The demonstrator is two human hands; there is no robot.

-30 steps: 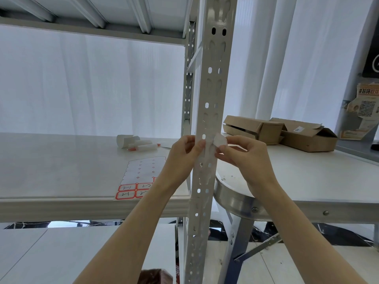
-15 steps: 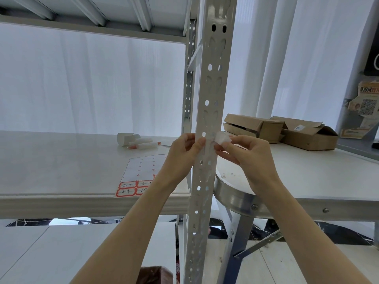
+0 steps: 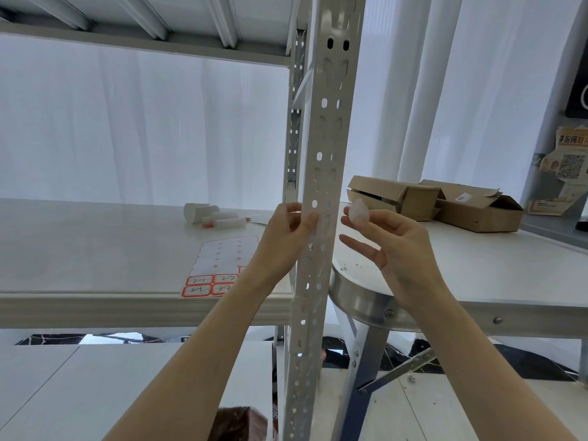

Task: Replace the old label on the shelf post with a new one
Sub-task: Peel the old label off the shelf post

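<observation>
A grey perforated shelf post [image 3: 321, 173] runs upright through the middle of the view. My left hand [image 3: 286, 240] rests on its left edge, thumb and fingertips pressed to the metal at about shelf height. My right hand [image 3: 394, 246] is just right of the post, clear of it, pinching a small curled white label [image 3: 359, 211] between thumb and forefinger, other fingers spread. On the shelf board to the left lies a label sheet [image 3: 222, 265] with a few red-bordered written labels at its near end.
The white shelf board [image 3: 95, 249] carries a small paper roll and a red-tipped marker [image 3: 219, 218] at the back. A round metal-rimmed table [image 3: 359, 300] stands right of the post, holding two open cardboard boxes [image 3: 445, 202]. White curtains hang behind.
My right hand has pulled the white label off the post and moved a little to the right with it. My left hand has stayed on the post.
</observation>
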